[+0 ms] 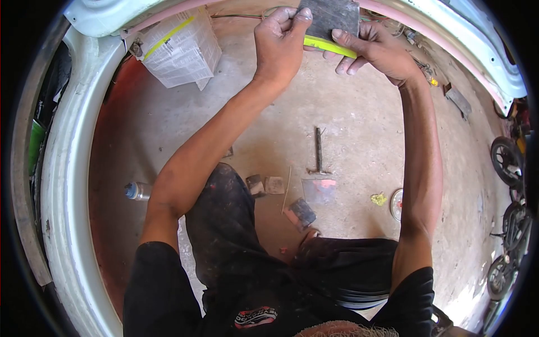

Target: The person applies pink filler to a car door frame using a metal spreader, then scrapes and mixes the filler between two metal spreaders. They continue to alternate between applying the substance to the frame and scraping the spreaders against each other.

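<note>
At the top of the head view, a dark grey flat sheet with a yellow-green strip along its lower edge is between my two hands. My left hand grips its left side, the thumb near the corner. On the right side my right hand holds the sheet and strip, thumb on top and some fingers underneath. Dust whitens the fingertips. Just above the hands runs the pale, pink-edged frame of a vehicle body.
Newspaper masking hangs at the upper left. On the concrete floor lie a T-shaped metal tool, a plastic piece, several small blocks, a bottle and a round lid. Wheels stand at the right.
</note>
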`<action>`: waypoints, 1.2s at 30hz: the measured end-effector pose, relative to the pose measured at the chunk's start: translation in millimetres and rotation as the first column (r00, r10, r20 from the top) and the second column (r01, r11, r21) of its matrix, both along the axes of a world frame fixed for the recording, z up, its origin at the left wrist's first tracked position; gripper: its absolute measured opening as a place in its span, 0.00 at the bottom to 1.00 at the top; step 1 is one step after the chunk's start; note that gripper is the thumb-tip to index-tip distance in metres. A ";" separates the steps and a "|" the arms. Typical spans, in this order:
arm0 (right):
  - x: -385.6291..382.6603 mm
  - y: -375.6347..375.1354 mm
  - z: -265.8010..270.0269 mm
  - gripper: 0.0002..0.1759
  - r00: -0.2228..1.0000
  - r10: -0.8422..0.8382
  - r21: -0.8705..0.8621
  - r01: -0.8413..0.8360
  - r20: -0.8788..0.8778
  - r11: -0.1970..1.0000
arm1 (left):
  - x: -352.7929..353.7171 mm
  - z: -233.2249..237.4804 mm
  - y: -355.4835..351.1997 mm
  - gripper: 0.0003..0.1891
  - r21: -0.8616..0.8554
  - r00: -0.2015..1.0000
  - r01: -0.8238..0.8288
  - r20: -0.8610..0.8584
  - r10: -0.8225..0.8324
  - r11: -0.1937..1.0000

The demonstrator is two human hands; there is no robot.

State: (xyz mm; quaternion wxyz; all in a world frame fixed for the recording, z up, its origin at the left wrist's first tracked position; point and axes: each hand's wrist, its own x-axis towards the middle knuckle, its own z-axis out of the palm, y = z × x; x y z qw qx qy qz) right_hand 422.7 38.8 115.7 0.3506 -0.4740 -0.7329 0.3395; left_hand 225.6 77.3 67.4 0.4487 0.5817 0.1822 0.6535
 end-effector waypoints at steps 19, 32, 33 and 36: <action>-12.7 21.6 -6.4 0.25 0.999 -0.015 0.098 0.019 -0.034 0.995 | -18.7 12.1 2.0 0.12 -0.101 1.000 0.029 -0.001 -0.029 0.995; -8.9 31.0 -8.2 0.25 0.999 -0.043 0.162 0.046 -0.026 0.986 | -9.7 8.2 11.7 0.12 -0.108 0.993 0.056 0.111 -0.044 0.993; -9.3 30.9 -9.0 0.25 0.999 -0.039 0.162 0.045 -0.037 0.986 | -10.1 7.9 12.2 0.12 -0.102 0.994 0.051 0.101 -0.041 0.993; -8.0 31.7 -11.3 0.25 0.999 -0.045 0.193 0.047 -0.012 0.980 | -11.5 6.8 13.6 0.12 -0.082 0.996 0.028 0.086 -0.021 0.996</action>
